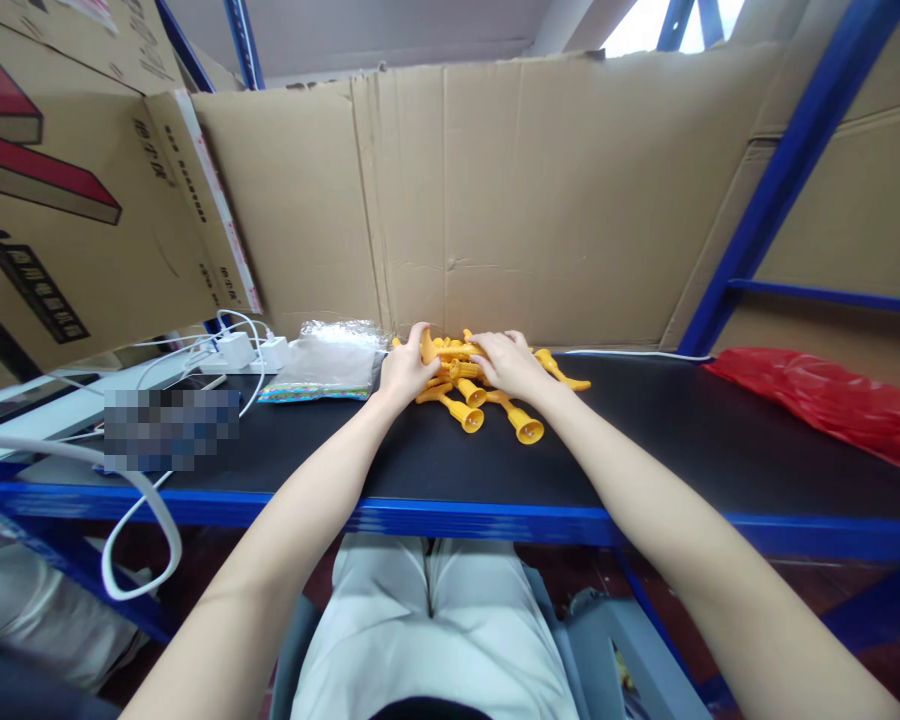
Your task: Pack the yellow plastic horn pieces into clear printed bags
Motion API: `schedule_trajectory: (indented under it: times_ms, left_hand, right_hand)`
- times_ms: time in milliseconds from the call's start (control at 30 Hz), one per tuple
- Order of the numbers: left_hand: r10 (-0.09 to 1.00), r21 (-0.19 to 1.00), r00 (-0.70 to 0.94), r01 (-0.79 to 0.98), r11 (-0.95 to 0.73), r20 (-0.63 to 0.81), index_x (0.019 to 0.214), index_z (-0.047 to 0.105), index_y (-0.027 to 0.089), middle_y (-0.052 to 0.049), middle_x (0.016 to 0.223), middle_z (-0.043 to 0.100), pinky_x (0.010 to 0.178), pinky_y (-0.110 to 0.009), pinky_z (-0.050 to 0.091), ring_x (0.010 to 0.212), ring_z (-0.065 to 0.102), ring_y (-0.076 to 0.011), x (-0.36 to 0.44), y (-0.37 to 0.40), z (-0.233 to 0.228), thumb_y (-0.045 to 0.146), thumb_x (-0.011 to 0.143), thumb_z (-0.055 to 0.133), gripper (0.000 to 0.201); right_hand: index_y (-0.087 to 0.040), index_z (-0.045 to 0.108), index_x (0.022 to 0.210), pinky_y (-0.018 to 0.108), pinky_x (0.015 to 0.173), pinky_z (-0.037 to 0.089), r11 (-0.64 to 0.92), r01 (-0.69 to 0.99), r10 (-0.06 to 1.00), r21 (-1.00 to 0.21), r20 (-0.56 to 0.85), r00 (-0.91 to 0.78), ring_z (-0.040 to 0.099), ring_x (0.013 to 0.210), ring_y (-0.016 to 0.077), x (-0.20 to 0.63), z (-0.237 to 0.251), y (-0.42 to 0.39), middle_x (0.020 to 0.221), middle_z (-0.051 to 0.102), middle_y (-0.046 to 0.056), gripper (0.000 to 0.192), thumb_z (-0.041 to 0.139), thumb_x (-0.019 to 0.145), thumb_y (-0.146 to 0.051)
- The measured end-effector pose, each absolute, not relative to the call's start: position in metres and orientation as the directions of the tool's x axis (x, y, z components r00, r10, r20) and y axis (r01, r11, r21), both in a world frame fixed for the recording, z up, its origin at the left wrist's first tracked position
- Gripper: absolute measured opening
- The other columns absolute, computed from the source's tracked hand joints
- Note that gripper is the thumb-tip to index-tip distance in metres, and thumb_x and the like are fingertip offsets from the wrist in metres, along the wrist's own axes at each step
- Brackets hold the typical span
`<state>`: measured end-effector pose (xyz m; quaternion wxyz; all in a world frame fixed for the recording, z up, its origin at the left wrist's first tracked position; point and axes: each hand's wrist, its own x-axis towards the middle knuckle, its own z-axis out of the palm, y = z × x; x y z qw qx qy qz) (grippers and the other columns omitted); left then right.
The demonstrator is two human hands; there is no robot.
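Several yellow plastic trumpet-shaped pieces (465,415) lie in a pile on the black tabletop (450,470), some with flared, hollow ends facing me. At the pile's left side, my left hand (405,372) is closed with thumb and fingers around a yellow trumpet-shaped piece (427,346). My right hand (511,364) curls over the right side of the pile, its fingers and thumb closed on the yellow pieces; the exact piece it grips is partly hidden. Another yellow piece (562,370) with a bent, narrow end rests just right of my right hand.
A clear plastic bag (322,366) lies left of the pile, beside white chargers (244,350) and cables. Red plastic (825,400) lies at the right. Cardboard (540,200) walls the back; a blue metal edge (480,520) runs along the front. Someone's clothed leg (37,610) shows lower left.
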<state>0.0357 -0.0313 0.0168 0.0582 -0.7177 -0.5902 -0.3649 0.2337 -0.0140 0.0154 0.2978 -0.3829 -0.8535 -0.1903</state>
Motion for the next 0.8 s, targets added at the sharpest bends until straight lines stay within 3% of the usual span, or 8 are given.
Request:
schedule_trajectory:
  times_ms: [333, 567, 800]
  left_hand:
    - [0.803, 0.341, 0.038, 0.893, -0.295, 0.595, 0.127, 0.039, 0.023, -0.004, 0.082, 0.065, 0.07, -0.027, 0.044, 0.073, 0.062, -0.019, 0.0368, -0.031, 0.0163, 0.033, 0.076, 0.056, 0.054]
    - [0.808, 0.352, 0.036, 0.888, -0.296, 0.589, 0.128, 0.039, 0.024, -0.005, 0.083, 0.065, 0.071, -0.028, 0.044, 0.075, 0.062, -0.0196, 0.0364, -0.0318, 0.017, 0.033, 0.077, 0.056, 0.055]
    - [0.814, 0.36, 0.036, 0.885, -0.295, 0.58, 0.127, 0.04, 0.023, -0.004, 0.083, 0.065, 0.072, -0.028, 0.043, 0.076, 0.062, -0.0194, 0.0375, -0.0329, 0.0177, 0.031, 0.076, 0.056, 0.055]
  right_hand:
    - [-0.016, 0.053, 0.108, 0.04, 0.091, 0.028, 0.639, 0.76, 0.511, 0.118, 0.674, -0.534, 0.053, 0.097, 0.0242, 0.2354, 0.0171, -0.0143, 0.104, 0.061, 0.011, 0.026, 0.044, 0.086, -0.024]
    - [-0.016, 0.051, 0.116, 0.042, 0.092, 0.027, 0.622, 0.778, 0.558, 0.087, 0.648, -0.518, 0.053, 0.102, 0.024, 0.2327, 0.0144, -0.0133, 0.112, 0.061, 0.012, 0.031, 0.035, 0.09, -0.022]
    - [-0.016, 0.05, 0.117, 0.041, 0.092, 0.029, 0.63, 0.768, 0.542, 0.118, 0.641, -0.543, 0.053, 0.103, 0.024, 0.2346, 0.0169, -0.0153, 0.112, 0.06, 0.012, 0.032, 0.043, 0.086, -0.02]
